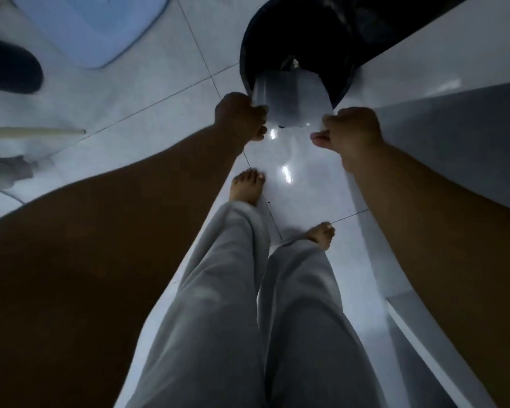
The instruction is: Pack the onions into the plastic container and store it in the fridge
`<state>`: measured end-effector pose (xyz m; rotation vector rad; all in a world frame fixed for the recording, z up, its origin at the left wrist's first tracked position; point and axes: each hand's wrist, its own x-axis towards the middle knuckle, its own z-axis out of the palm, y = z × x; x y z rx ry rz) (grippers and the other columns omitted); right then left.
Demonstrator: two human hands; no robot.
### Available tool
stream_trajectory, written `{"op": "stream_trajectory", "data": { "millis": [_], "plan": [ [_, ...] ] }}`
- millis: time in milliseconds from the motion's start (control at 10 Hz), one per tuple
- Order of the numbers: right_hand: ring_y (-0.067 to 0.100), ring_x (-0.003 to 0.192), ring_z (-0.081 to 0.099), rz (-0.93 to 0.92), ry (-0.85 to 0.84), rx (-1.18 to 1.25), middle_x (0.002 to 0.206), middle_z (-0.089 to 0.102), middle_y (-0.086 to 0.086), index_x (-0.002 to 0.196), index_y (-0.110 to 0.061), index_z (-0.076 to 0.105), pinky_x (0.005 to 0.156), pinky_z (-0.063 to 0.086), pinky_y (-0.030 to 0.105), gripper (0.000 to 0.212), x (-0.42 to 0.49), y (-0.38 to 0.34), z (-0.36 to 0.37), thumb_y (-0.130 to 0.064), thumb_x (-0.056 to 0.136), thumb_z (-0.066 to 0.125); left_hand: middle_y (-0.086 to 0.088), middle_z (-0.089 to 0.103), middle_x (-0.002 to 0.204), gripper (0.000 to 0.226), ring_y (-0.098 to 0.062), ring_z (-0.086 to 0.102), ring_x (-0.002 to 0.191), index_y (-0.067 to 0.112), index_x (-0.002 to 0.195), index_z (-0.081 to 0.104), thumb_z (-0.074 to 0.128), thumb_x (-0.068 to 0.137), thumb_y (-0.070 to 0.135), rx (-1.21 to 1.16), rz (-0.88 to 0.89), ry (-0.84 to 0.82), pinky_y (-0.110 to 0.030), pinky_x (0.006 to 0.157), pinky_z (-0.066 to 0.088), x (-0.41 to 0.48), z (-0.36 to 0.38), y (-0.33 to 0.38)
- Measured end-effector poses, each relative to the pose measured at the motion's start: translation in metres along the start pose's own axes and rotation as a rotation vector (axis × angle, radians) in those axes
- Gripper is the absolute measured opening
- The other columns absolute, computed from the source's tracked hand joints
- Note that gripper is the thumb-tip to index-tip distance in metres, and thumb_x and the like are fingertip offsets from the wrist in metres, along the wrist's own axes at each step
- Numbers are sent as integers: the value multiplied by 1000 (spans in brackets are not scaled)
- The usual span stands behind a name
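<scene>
Container point(289, 98), translucent plastic, is held tilted over the mouth of a black bin point(243, 60) standing on the white tiled floor point(130, 98); contents can't be made out in the dim light. Left hand point(242, 116) has fingers curled round the near left edge, and right hand point(351, 131) has fingers curled tight on the near right edge. Grey trousers point(218, 290) and bare feet are below, with a pale blue object point(86, 25) top left.

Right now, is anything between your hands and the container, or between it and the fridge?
No: left hand and right hand both grip the container, tipped over a black bin. No fridge is recognisable in view, so that path can't be judged.
</scene>
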<state>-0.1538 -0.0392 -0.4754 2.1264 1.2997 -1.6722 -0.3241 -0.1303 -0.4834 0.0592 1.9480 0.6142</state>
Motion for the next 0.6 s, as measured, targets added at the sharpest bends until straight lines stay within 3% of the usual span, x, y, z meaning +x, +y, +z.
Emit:
{"op": "stream_trajectory", "data": {
  "millis": [100, 200, 300, 500, 600],
  "plan": [
    [25, 70, 75, 21, 7, 133, 66, 71, 8, 73, -5, 58, 87, 59, 45, 16, 15, 0, 7, -11, 87, 63, -8, 71, 74, 14, -16, 71, 55, 3, 90, 66, 68, 86, 17, -16, -28, -5, -28, 54, 59, 16, 0, -1],
    [25, 71, 75, 36, 12, 190, 60, 71, 2, 90, -5, 63, 88, 58, 44, 7, 3, 8, 10, -12, 88, 62, -11, 68, 86, 18, -18, 66, 58, 2, 98, 63, 63, 90, 19, 0, -85, -42, -30, 58, 58, 14, -8, -3],
    [24, 72, 75, 69, -12, 207, 75, 72, 9, 122, -1, 57, 87, 59, 42, 35, -23, 16, 7, -10, 89, 62, -11, 67, 83, 23, -18, 64, 57, 3, 105, 61, 64, 90, 20, -6, -85, -60, -29, 56, 56, -7, -17, -6],
    [17, 69, 75, 92, -38, 107, 96, 74, 11, 128, -6, 56, 82, 61, 35, 42, -104, 16, -22, -16, 88, 66, -14, 68, 84, 38, -21, 63, 59, 5, 113, 61, 74, 81, 20, -34, -45, -69, -31, 59, 53, -86, -42, -1],
    [13, 69, 75, 51, -30, 86, 80, 73, 3, 129, -9, 56, 82, 60, 31, 41, -157, 9, -48, -19, 89, 63, -14, 71, 91, 40, -23, 68, 68, 5, 115, 62, 73, 82, 24, 50, -15, -108, -37, 71, 60, -137, -49, 12]
  ]
}}
